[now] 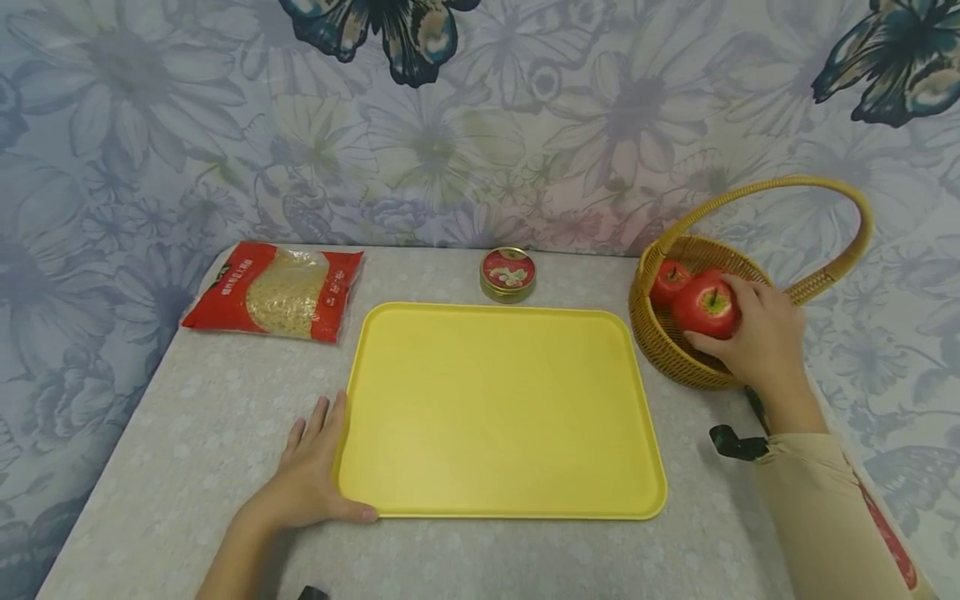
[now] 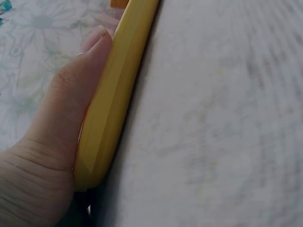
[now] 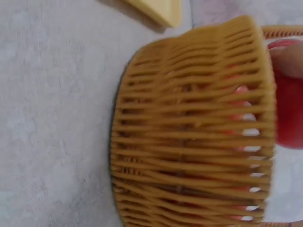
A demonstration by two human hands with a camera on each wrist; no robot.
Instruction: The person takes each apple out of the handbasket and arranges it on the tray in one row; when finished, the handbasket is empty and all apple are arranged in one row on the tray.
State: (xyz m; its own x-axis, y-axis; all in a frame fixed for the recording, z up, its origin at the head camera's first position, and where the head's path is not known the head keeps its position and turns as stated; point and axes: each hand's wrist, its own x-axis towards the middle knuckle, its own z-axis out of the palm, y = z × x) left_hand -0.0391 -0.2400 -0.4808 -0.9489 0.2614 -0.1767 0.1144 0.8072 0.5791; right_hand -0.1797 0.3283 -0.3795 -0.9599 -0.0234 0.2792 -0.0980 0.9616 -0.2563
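A yellow tray (image 1: 502, 408) lies flat on the table. My left hand (image 1: 311, 475) rests at its near left corner, fingers extended along the left side and thumb on the front edge. In the left wrist view the thumb (image 2: 71, 90) lies against the tray's rim (image 2: 113, 94). On the right, my right hand (image 1: 765, 333) reaches into a wicker basket (image 1: 667, 358) and grips a red apple (image 1: 707, 307). Other red apples (image 1: 670, 279) sit behind it in the basket. The right wrist view shows the basket's woven side (image 3: 194, 127) and part of the gripped apple (image 3: 289, 113).
A red bag with a clear window of pale yellow contents (image 1: 277, 292) lies at the back left. A round can with a red lid (image 1: 508, 275) stands behind the tray. The basket's tall handle (image 1: 825, 187) arches to the right, near the patterned wall (image 1: 450, 150).
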